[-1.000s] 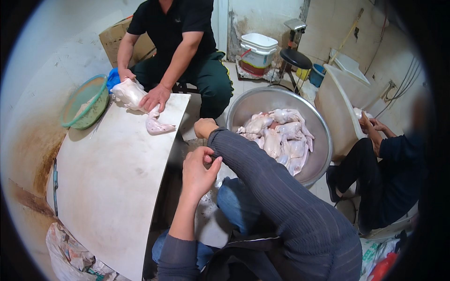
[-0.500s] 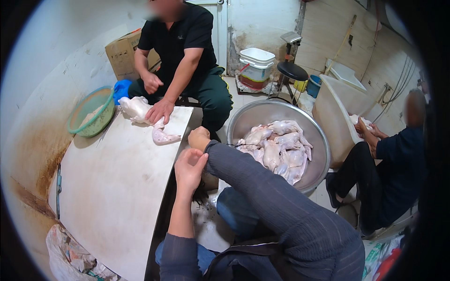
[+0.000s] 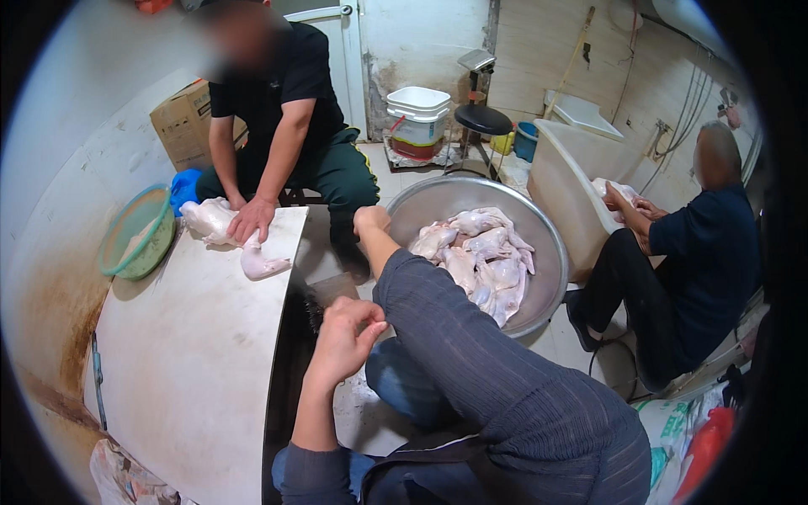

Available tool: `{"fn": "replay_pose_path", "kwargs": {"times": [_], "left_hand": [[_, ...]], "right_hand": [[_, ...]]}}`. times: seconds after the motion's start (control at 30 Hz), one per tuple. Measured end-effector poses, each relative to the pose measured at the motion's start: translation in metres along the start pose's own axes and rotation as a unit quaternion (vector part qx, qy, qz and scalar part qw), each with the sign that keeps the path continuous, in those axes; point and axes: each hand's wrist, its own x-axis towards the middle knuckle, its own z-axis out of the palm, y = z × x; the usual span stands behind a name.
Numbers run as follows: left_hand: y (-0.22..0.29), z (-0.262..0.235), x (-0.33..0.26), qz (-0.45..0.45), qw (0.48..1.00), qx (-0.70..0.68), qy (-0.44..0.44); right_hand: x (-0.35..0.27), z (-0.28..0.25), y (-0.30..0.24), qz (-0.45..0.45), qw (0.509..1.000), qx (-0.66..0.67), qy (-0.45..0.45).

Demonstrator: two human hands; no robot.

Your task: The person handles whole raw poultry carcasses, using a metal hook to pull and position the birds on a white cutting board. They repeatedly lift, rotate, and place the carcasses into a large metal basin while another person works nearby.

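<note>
My right hand (image 3: 371, 220) is a closed fist with nothing in it, held out near the rim of a big steel basin (image 3: 547, 290). The dark striped sleeve (image 3: 454, 337) is pushed back to mid forearm. My left hand (image 3: 345, 335) hovers lower, fingers loosely curled and holding nothing, its fingertips close to that sleeve. Several plucked raw chickens (image 3: 480, 261) lie piled in the basin. A pale work table (image 3: 189, 362) stands to my left.
Across the table a seated person in black presses a raw chicken (image 3: 220, 225) on the tabletop. A green basket (image 3: 135, 236) and a cardboard box (image 3: 181, 122) stand at the left. On the right another person works at a white tub (image 3: 564, 181). A stool and white buckets (image 3: 418, 114) stand behind.
My right arm has stretched further out toward the basin with its forearm bared. My left hand has come off the right wrist and dropped back. The view has tilted upward.
</note>
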Motion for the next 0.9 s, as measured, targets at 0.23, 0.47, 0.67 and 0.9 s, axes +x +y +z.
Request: {"fn": "replay_pose_path", "kwargs": {"times": [0.23, 0.47, 0.67, 0.9], "left_hand": [[0.032, 0.004, 0.004, 0.144, 0.985, -0.062, 0.072], [0.061, -0.006, -0.005, 0.185, 0.981, -0.031, 0.052], [0.064, -0.047, -0.019, 0.189, 0.949, -0.119, -0.221], [-0.007, -0.061, -0.035, -0.126, 0.943, -0.224, -0.211]], "right_hand": [[-0.035, -0.034, -0.003, 0.006, 0.994, 0.07, 0.09], [-0.099, -0.027, -0.005, -0.079, 0.994, -0.001, 0.07], [-0.001, -0.029, -0.03, 0.215, 0.863, 0.427, 0.163], [-0.047, -0.034, -0.083, 0.077, 0.736, 0.672, 0.023]]}}
